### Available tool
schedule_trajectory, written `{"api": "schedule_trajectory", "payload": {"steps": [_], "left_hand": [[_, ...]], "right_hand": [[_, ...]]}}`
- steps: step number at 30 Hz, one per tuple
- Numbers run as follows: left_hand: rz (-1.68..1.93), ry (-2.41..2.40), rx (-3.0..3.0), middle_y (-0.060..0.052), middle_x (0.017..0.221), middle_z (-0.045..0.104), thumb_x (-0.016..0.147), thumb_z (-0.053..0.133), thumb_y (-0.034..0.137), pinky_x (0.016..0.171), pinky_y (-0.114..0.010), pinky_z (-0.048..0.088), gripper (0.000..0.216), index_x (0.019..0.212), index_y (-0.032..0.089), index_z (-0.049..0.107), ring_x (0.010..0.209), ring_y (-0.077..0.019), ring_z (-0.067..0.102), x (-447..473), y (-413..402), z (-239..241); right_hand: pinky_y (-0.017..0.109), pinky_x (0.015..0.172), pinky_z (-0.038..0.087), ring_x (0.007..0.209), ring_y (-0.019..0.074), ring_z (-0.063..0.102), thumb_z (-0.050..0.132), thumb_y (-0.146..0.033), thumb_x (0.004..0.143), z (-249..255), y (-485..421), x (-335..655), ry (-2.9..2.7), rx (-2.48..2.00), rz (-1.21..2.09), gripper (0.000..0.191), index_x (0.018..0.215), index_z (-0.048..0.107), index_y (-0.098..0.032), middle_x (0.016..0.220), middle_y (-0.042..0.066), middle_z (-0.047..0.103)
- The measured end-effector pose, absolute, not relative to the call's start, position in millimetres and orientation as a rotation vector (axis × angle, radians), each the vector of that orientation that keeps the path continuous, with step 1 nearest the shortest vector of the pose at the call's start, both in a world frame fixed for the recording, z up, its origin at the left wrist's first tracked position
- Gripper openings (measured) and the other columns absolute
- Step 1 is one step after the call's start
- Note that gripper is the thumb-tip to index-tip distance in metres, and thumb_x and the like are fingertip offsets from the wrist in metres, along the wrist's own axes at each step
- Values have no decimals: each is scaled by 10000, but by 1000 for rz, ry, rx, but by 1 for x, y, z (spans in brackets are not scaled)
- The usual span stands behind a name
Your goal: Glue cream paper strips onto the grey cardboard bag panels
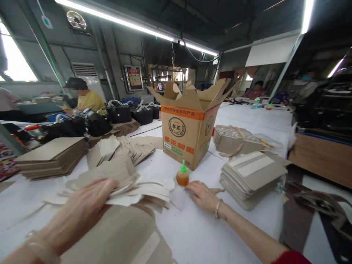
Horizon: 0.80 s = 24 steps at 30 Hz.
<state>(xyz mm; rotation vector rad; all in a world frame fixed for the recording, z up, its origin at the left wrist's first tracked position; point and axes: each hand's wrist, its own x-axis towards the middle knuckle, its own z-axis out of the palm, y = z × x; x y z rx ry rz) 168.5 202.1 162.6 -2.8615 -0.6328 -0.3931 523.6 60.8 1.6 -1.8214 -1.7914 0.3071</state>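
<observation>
The left hand is lying flat, fingers spread, on a fanned pile of beige cutouts running left to right on the white surface. The right hand, grip apart, is resting just beside an upright glue bottle, its green tip pointing up.

The white table carries a cardboard box, a glue bottle and stacked beige pieces.
</observation>
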Motion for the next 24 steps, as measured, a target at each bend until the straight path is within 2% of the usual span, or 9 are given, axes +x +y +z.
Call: {"api": "schedule_trajectory", "payload": {"steps": [4,7,9,12,14,17,19,21,24], "left_hand": [[-138,-358,-2978,16,758,601,907,299,89,915,-357,415,215,834,200,469,700,-138,581,251,149,140],[-2,-204,-3019,-14,832,623,921,310,121,1016,-411,336,215,888,192,510,797,-157,600,311,121,115],[28,-209,-3054,-54,959,641,894,454,189,1026,-389,338,143,1023,178,515,928,-182,606,342,109,95],[87,-263,-3106,-232,1356,423,536,833,419,1038,-451,339,1012,1339,110,300,1241,-338,424,368,98,73],[119,-286,-3137,-248,1429,314,439,857,476,1070,-486,296,1172,1375,104,256,1308,-367,323,367,92,73],[128,-340,-3176,-159,1400,413,614,771,458,1106,-478,251,853,1315,162,385,1306,-301,352,340,87,91],[83,-465,-3206,-92,1332,506,686,731,323,1112,-456,256,634,1252,220,463,1253,-260,434,308,85,99],[-55,-495,-3247,-37,1240,587,728,670,252,1081,-419,327,543,1235,286,480,1136,-231,547,270,80,97],[-407,-445,-3373,21,1075,677,791,614,345,953,-292,460,438,1212,391,501,978,-197,637,209,56,83]], "right_hand": [[367,917,427,1041,211,573,470,-137,797,3,80,541,-1652,-1791,345,338,1097,620,-176,1141,79,639],[333,742,503,820,199,644,429,-214,849,17,63,565,-1509,-1839,378,284,1024,640,-142,911,73,697],[304,672,509,735,187,650,448,-258,851,31,42,580,-1455,-1863,405,259,965,657,-154,823,53,703],[284,665,497,746,181,642,494,-284,840,57,6,591,-1415,-1889,391,230,951,662,-173,851,46,702],[282,670,485,774,186,634,509,-285,838,72,-15,587,-1400,-1908,360,218,956,662,-184,876,46,698],[281,692,467,800,187,620,527,-269,834,82,-38,566,-1424,-1913,341,190,943,667,-200,899,37,687],[285,717,457,803,185,610,525,-247,839,81,-46,547,-1488,-1897,352,172,925,666,-198,883,33,678],[289,758,447,833,188,603,512,-222,848,73,-50,529,-1567,-1867,370,165,916,659,-190,884,39,669],[290,804,436,887,192,596,492,-189,855,61,-45,515,-1637,-1848,377,176,932,650,-185,925,53,662]]}}
